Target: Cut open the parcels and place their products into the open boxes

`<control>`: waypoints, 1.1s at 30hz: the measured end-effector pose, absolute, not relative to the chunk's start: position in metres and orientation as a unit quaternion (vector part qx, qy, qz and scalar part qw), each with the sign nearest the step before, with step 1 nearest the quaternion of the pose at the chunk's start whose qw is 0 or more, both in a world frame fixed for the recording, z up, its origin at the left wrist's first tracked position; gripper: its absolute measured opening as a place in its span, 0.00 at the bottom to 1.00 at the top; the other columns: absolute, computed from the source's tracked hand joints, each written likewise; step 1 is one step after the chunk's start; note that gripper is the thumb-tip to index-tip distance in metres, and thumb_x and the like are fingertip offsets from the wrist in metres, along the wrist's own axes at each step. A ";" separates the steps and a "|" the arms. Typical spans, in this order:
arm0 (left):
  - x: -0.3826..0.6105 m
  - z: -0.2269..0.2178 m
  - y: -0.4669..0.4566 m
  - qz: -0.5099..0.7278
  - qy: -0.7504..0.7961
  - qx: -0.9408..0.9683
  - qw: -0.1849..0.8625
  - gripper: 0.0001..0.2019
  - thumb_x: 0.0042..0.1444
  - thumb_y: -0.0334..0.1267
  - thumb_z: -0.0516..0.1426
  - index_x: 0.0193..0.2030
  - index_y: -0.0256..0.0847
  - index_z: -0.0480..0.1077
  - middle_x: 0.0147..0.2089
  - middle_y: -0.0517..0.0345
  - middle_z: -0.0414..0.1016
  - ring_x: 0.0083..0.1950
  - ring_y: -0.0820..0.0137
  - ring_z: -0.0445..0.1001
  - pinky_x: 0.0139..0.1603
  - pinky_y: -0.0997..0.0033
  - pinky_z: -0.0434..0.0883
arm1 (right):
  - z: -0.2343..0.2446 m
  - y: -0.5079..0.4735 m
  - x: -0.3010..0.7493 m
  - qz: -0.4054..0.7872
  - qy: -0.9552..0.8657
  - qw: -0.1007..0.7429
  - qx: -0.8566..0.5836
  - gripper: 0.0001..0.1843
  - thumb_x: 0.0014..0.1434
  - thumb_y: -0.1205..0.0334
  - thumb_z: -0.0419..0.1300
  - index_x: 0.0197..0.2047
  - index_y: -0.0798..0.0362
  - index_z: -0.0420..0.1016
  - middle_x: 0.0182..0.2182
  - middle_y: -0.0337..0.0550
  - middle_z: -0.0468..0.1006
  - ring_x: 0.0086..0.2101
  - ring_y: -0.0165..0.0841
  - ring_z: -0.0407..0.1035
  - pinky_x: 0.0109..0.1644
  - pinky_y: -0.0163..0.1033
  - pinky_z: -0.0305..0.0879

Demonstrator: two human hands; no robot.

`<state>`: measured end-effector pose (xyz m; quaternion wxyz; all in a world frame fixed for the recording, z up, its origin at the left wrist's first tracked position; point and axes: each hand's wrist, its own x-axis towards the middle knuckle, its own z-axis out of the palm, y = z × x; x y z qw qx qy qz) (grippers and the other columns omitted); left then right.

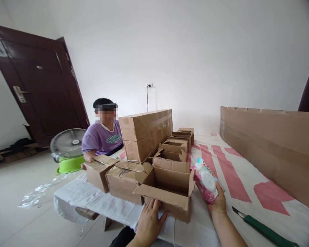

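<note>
My right hand (218,200) is closed round the lower end of a pink and turquoise pack of wet wipes (205,178) with a white lid. The pack is tilted just right of an open cardboard box (170,195), outside its wall. The box's flaps are folded outward, and the part of its inside that shows holds nothing. My left hand (152,219) rests against the front of this box, fingertips at the front flap and thumb spread apart. A green-handled utility knife (262,226) lies to the right of my right forearm, its blade out.
Several open boxes (171,151) stand in a row behind. Taped cartons (146,133) are stacked beside them. Two closed boxes (100,171) sit on the left, one touched by another person (103,137). A long cardboard panel (267,147) borders the right side. A fan (72,142) stands beyond.
</note>
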<state>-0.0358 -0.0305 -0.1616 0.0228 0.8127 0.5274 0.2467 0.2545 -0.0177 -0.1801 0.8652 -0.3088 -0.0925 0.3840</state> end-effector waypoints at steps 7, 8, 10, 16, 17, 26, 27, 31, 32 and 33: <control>-0.007 -0.151 -0.007 0.183 0.568 0.803 0.000 0.07 0.60 0.41 0.58 0.41 0.41 0.68 0.41 0.49 0.79 0.46 0.55 0.78 0.46 0.61 0.70 | -0.176 -0.024 0.261 0.362 -0.050 0.875 -0.318 0.29 0.52 0.47 0.63 0.55 0.49 0.73 0.40 0.42 0.84 0.43 0.42 0.78 0.46 0.50 0.76; -0.003 -0.149 -0.002 0.175 0.572 0.802 0.002 0.08 0.60 0.42 0.58 0.41 0.41 0.68 0.42 0.49 0.79 0.46 0.55 0.78 0.45 0.62 0.69 | -0.175 -0.025 0.260 0.358 -0.047 0.875 -0.321 0.29 0.53 0.46 0.62 0.55 0.49 0.73 0.41 0.42 0.84 0.44 0.42 0.78 0.46 0.49 0.76; 0.007 -0.143 0.010 0.160 0.576 0.802 0.008 0.09 0.60 0.43 0.58 0.42 0.40 0.67 0.42 0.49 0.79 0.46 0.56 0.78 0.43 0.63 0.69 | -0.173 -0.025 0.258 0.352 -0.043 0.875 -0.329 0.28 0.53 0.46 0.61 0.55 0.48 0.74 0.43 0.41 0.84 0.47 0.41 0.76 0.47 0.47 0.76; 0.037 -0.133 0.056 0.161 0.571 0.805 0.016 0.12 0.59 0.45 0.59 0.45 0.40 0.66 0.46 0.47 0.78 0.48 0.57 0.77 0.44 0.65 0.67 | -0.175 -0.023 0.254 0.344 -0.058 0.866 -0.358 0.29 0.55 0.45 0.59 0.57 0.48 0.72 0.45 0.40 0.83 0.48 0.42 0.76 0.48 0.48 0.75; 0.040 -0.132 0.063 0.165 0.571 0.804 0.018 0.13 0.59 0.44 0.59 0.45 0.40 0.66 0.46 0.48 0.78 0.48 0.57 0.77 0.44 0.65 0.67 | -0.176 -0.023 0.254 0.343 -0.064 0.864 -0.362 0.29 0.55 0.45 0.58 0.58 0.47 0.72 0.45 0.40 0.83 0.48 0.42 0.76 0.49 0.48 0.75; 0.085 -0.139 0.115 0.207 0.583 0.783 0.058 0.14 0.58 0.43 0.60 0.47 0.39 0.66 0.48 0.44 0.76 0.50 0.55 0.76 0.47 0.62 0.68 | -0.177 -0.021 0.248 0.330 -0.107 0.850 -0.396 0.30 0.55 0.42 0.57 0.56 0.50 0.73 0.44 0.42 0.83 0.47 0.43 0.76 0.48 0.49 0.75; 0.090 -0.141 0.117 0.219 0.581 0.781 0.064 0.14 0.59 0.42 0.60 0.48 0.38 0.66 0.48 0.43 0.75 0.51 0.55 0.75 0.48 0.60 0.68 | -0.177 -0.021 0.247 0.330 -0.120 0.846 -0.402 0.30 0.55 0.41 0.57 0.55 0.50 0.73 0.43 0.42 0.84 0.47 0.43 0.76 0.49 0.49 0.75; 0.092 -0.154 0.114 0.276 0.562 0.773 0.097 0.13 0.61 0.42 0.59 0.48 0.36 0.70 0.50 0.49 0.74 0.53 0.59 0.73 0.54 0.53 0.69 | -0.178 -0.023 0.240 0.326 -0.208 0.811 -0.439 0.28 0.54 0.39 0.56 0.48 0.52 0.76 0.40 0.44 0.84 0.46 0.44 0.76 0.49 0.50 0.74; 0.088 -0.157 0.114 0.292 0.557 0.770 0.109 0.12 0.62 0.42 0.58 0.48 0.36 0.70 0.49 0.51 0.74 0.51 0.61 0.74 0.53 0.53 0.70 | -0.179 -0.023 0.238 0.322 -0.234 0.797 -0.454 0.28 0.53 0.39 0.58 0.46 0.53 0.77 0.39 0.45 0.84 0.45 0.46 0.77 0.48 0.51 0.74; 0.083 -0.160 0.113 0.309 0.554 0.764 0.122 0.12 0.63 0.42 0.57 0.48 0.37 0.71 0.48 0.53 0.75 0.49 0.63 0.74 0.51 0.54 0.72 | -0.180 -0.023 0.236 0.313 -0.258 0.783 -0.471 0.29 0.50 0.39 0.62 0.45 0.54 0.77 0.38 0.46 0.84 0.44 0.47 0.76 0.48 0.52 0.73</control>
